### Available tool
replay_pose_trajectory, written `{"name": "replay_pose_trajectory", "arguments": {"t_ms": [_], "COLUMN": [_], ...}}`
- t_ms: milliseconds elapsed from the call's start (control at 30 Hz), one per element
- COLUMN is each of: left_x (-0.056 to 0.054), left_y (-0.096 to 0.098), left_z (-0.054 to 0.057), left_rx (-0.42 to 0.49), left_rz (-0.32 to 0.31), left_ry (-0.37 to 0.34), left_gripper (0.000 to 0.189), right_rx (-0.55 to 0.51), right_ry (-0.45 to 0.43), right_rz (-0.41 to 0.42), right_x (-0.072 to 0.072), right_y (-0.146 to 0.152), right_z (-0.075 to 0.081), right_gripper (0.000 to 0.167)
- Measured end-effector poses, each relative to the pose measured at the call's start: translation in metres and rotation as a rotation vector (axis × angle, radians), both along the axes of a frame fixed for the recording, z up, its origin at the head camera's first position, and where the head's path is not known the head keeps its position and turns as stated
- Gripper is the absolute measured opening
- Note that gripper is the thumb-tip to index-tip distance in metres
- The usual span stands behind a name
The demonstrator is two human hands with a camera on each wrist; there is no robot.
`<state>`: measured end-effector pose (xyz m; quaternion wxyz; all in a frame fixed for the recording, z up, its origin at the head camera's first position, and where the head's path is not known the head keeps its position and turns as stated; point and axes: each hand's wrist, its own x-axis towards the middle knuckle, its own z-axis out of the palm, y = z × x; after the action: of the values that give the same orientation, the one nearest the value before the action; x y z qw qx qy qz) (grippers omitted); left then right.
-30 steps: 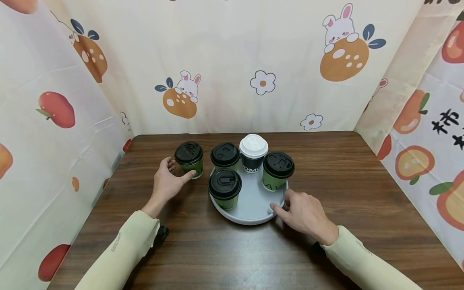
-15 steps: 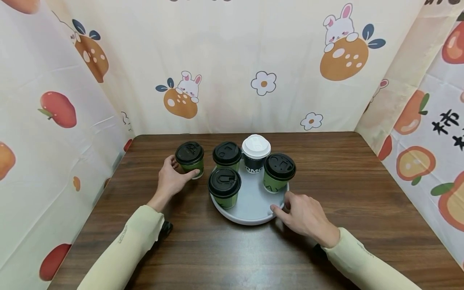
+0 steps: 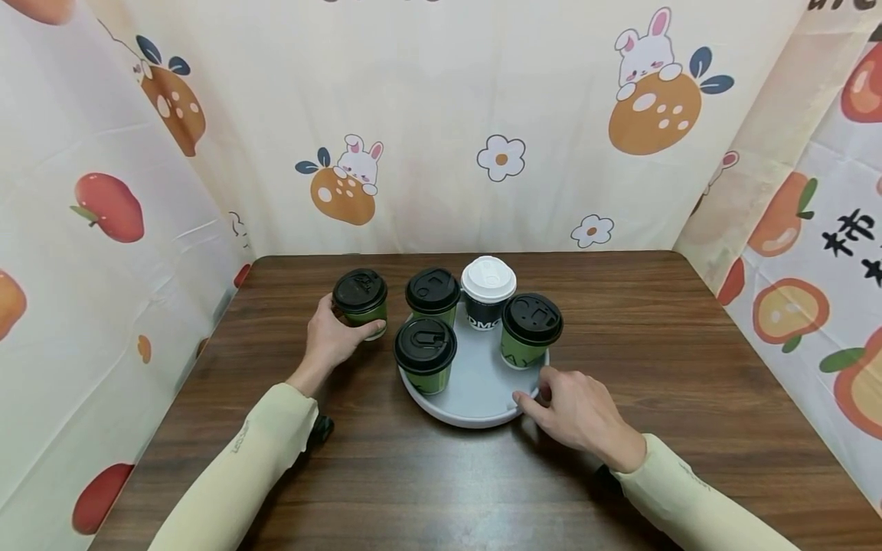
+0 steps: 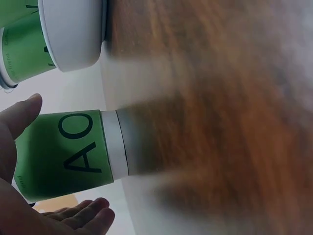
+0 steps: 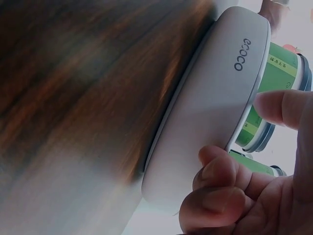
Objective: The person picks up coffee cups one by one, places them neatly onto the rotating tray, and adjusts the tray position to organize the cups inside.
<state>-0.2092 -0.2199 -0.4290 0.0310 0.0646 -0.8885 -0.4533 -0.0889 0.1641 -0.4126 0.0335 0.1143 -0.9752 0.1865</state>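
My left hand (image 3: 331,337) is around a green paper cup with a black lid (image 3: 360,302), which stands on the table left of the tray. In the left wrist view, the thumb lies at one side of that cup (image 4: 63,152), and extended fingers (image 4: 93,215) show a gap beside it. With my right hand (image 3: 582,405) I hold the near right rim of a round white tray (image 3: 475,413), thumb over the edge, other fingers curled outside. Its wall (image 5: 210,93) reads "ecoco". On it stand black-lidded green cups (image 3: 426,356) and a white-lidded dark cup (image 3: 488,291).
Brown wood tabletop (image 3: 413,490) lies under everything. A printed cloth (image 3: 427,115) hangs behind the table's back edge and along both sides. Another green cup (image 3: 532,329) stands at the tray's right, close to my right hand.
My left hand has moved right, farther around the lone cup, which stays nearly in place. The tray's cups have shifted slightly clockwise seen from above. My right hand stays at the rim.
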Motion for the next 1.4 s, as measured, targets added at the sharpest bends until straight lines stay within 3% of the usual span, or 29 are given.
{"name": "replay_pose_trajectory", "arguments": {"t_ms": [300, 733, 1400], "left_x": [-0.003, -0.004, 0.008], "left_y": [0.0, -0.002, -0.009], "left_z": [-0.003, -0.002, 0.006], "left_rx": [0.01, -0.021, -0.032], "left_rz": [0.021, -0.01, -0.004], "left_ry": [0.013, 0.018, 0.041], "left_gripper": [0.093, 0.078, 0.078], "right_rx": [0.004, -0.002, -0.037], "right_ry": [0.003, 0.016, 0.031], "right_rz": [0.004, 0.009, -0.007], "right_x": [0.0, 0.001, -0.005], "right_y": [-0.001, -0.001, 0.015], "right_z": [0.0, -0.001, 0.003], "right_gripper": [0.044, 0.041, 0.028]}}
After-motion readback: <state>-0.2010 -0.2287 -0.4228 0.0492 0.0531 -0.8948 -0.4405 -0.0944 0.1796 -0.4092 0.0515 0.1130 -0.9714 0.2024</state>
